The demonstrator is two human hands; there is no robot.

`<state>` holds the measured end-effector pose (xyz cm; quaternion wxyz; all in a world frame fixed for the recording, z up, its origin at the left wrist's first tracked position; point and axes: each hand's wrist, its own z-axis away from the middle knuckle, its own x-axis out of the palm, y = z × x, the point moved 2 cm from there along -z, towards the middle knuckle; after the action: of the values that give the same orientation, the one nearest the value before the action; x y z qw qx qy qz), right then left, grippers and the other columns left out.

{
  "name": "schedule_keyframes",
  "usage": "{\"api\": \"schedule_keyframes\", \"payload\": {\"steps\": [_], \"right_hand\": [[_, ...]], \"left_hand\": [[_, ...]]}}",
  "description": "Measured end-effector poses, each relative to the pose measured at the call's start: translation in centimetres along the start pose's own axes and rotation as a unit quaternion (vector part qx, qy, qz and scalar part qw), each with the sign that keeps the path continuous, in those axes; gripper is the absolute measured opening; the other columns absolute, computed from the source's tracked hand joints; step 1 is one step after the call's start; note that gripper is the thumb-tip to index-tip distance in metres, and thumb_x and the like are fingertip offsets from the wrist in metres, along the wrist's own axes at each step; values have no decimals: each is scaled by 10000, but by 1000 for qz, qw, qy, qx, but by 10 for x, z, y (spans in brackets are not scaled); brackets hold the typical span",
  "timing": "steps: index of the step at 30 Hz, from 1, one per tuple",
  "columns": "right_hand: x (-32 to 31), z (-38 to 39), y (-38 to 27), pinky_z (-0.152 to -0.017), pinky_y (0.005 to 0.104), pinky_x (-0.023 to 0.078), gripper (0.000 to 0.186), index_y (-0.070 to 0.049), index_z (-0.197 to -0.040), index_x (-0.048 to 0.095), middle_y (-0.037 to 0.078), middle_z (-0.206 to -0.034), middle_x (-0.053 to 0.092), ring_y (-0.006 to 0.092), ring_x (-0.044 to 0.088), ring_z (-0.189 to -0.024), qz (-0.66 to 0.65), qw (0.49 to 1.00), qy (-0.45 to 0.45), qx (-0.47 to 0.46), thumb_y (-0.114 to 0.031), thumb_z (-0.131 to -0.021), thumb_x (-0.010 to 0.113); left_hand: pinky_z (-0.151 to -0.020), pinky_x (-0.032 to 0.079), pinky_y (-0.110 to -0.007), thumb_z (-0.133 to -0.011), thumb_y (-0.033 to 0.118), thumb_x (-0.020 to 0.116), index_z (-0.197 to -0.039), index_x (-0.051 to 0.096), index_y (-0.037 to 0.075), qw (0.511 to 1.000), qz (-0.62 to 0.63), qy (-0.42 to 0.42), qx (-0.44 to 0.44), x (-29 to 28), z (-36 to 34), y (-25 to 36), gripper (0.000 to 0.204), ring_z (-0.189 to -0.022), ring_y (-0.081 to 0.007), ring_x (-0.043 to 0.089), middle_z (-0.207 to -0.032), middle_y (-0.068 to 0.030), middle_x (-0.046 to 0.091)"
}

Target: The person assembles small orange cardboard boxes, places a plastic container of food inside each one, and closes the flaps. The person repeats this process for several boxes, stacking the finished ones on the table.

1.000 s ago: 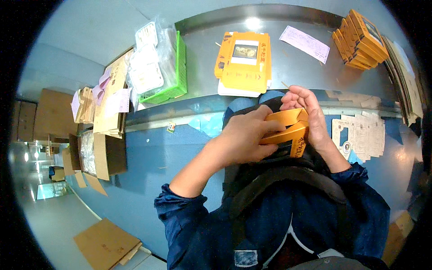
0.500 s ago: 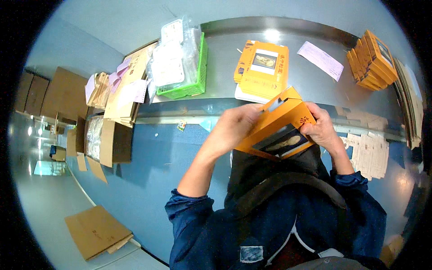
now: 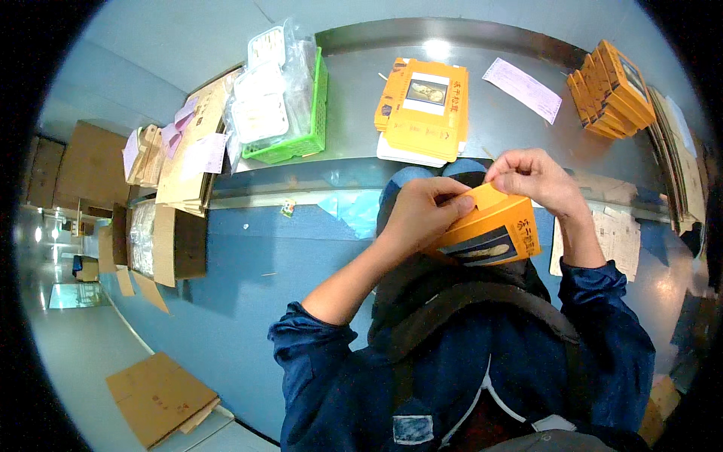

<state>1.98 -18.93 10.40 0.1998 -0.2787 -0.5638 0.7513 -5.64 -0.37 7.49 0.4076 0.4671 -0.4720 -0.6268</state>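
Observation:
An orange cardboard box (image 3: 489, 237) with a dark picture window on its front is held above my lap. My left hand (image 3: 429, 212) grips its left end, thumb on the top edge. My right hand (image 3: 531, 181) pinches the upper flap near the box's right end, fingers curled. Beyond them, on the steel table (image 3: 512, 139), lie a stack of flat orange cartons (image 3: 422, 109) on white sheets and a pale paper slip (image 3: 520, 89).
A green basket (image 3: 301, 143) of bagged white trays and stacked cardboard (image 3: 188, 173) are at the left. Orange boxes (image 3: 610, 94) are piled back right, beside more cardboard (image 3: 670, 158). An open carton (image 3: 181, 248) and a flattened one (image 3: 162, 395) lie lower left.
The box has turned in my hands, its top now tipped away. My right hand has risen from its side to the top flap, and its fingers have closed there.

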Motion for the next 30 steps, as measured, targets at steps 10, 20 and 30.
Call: {"api": "schedule_keyframes", "payload": {"steps": [10, 20, 30], "right_hand": [[-34, 27, -20, -600, 297, 419, 176, -3, -831, 569, 71, -690, 568, 149, 511, -652, 265, 959, -38, 92, -179, -815, 581], [-17, 32, 2, -566, 329, 378, 205, -31, -719, 483, 74, -637, 496, 186, 494, -637, 258, 960, -98, 55, -137, -730, 658], [6, 48, 28, -791, 270, 425, 281, -14, -978, 539, 99, -920, 584, 173, 558, -835, -179, 932, 290, -124, -240, -901, 390]], "left_hand": [[-767, 450, -256, -801, 212, 632, -1029, 616, -15, 988, 104, -100, -58, -4, -7, -25, 322, -843, -117, 561, -921, -51, 632], [-805, 442, -266, -795, 190, 636, -1068, 572, 1, 990, 66, -120, -45, 16, -3, -25, 339, -887, -126, 552, -949, -42, 606], [-771, 476, -283, -537, 301, 846, -1067, 579, 36, 963, -126, 66, 229, 4, 13, -24, 650, -855, -192, 610, -945, -85, 629]]}}
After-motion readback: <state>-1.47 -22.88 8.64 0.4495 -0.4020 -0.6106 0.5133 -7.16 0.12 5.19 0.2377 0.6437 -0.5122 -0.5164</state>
